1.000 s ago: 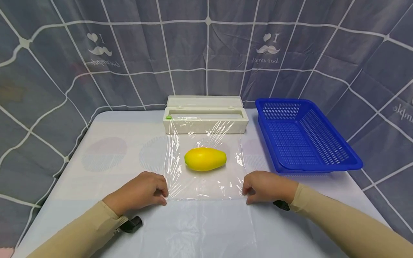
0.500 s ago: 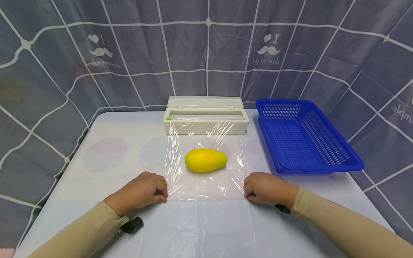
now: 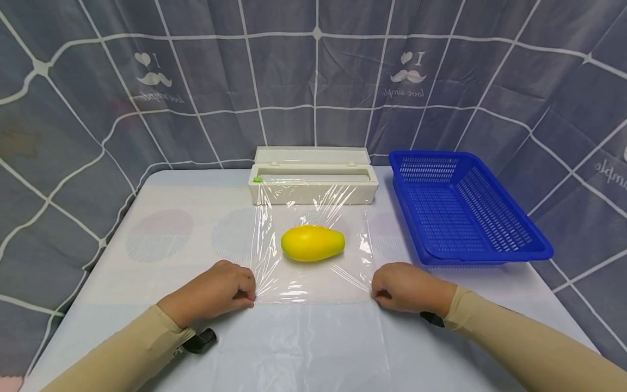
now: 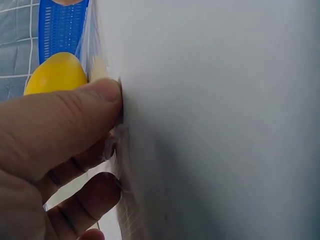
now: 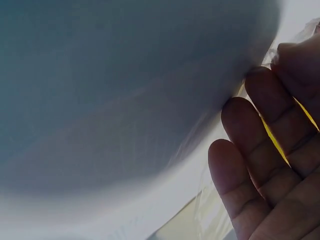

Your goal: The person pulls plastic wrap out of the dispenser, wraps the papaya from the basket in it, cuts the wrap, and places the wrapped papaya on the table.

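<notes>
Clear cling film (image 3: 294,287) lies spread flat across the middle of the table, running from the dispenser toward the person. One yellow papaya-like fruit (image 3: 312,243), greenish at its left end, lies on its side on the film, roughly mid-sheet, long axis left to right. Neither hand touches it.

Left hand (image 3: 213,291): thumb and fingers pinching the film's near left corner. Right hand (image 3: 413,290): same grip on the near right corner. Creases fan out from both corners. Near edge runs about straight between the hands.

Behind the fruit: white cling film dispenser (image 3: 366,191), lid (image 3: 312,156) up, green slider (image 3: 257,179) at the left end of its front edge. Film comes out over the front wall, unbroken as far as I can see.

Right of the film, near the right hand: blue slotted plastic basket (image 3: 490,256).

Beige sleeves (image 3: 529,340) on both arms, black device (image 3: 200,341) under the left wrist. White tablecloth (image 3: 303,348), pale circle prints. Grey curtain (image 3: 279,71) with white grid lines behind.
</notes>
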Action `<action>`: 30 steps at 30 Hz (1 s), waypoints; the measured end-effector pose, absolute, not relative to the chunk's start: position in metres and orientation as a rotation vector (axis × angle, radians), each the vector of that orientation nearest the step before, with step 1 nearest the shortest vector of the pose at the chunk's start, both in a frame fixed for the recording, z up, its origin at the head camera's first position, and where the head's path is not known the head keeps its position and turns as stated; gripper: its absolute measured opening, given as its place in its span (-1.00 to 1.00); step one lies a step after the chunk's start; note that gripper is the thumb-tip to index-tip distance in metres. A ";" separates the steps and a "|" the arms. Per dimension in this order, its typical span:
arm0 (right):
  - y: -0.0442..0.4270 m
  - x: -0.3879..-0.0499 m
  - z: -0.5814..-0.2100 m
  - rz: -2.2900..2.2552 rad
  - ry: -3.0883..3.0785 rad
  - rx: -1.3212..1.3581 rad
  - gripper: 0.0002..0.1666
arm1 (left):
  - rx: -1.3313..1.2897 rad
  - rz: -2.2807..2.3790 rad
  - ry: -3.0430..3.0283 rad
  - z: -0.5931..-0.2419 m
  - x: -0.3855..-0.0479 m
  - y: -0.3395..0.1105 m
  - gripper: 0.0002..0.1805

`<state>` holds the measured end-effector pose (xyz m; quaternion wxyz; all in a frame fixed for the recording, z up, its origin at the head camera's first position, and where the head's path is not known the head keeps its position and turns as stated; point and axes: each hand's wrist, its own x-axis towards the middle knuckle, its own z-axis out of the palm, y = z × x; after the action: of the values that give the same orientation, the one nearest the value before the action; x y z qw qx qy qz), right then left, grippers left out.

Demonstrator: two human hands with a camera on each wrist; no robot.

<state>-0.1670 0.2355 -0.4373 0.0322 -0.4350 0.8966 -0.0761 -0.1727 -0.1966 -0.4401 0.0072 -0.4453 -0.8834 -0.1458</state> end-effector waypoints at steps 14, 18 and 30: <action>0.237 -0.165 -0.433 -0.283 2.771 -1.210 -0.85 | -1.369 -0.450 -2.832 -0.438 -0.172 -0.196 -0.76; 0.237 -0.165 -0.432 -0.284 2.771 -1.216 -0.86 | -1.381 -0.448 -2.784 -0.439 -0.173 -0.195 -0.74; 0.241 -0.169 -0.431 -0.388 2.814 -1.253 -0.86 | -1.301 -0.557 -2.763 -0.442 -0.175 -0.194 -0.68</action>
<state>-0.1693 0.2413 -0.4314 0.0183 -0.4034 0.9063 -0.1249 -0.1753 -0.1940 -0.4420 0.0187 -0.4190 -0.8899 -0.1795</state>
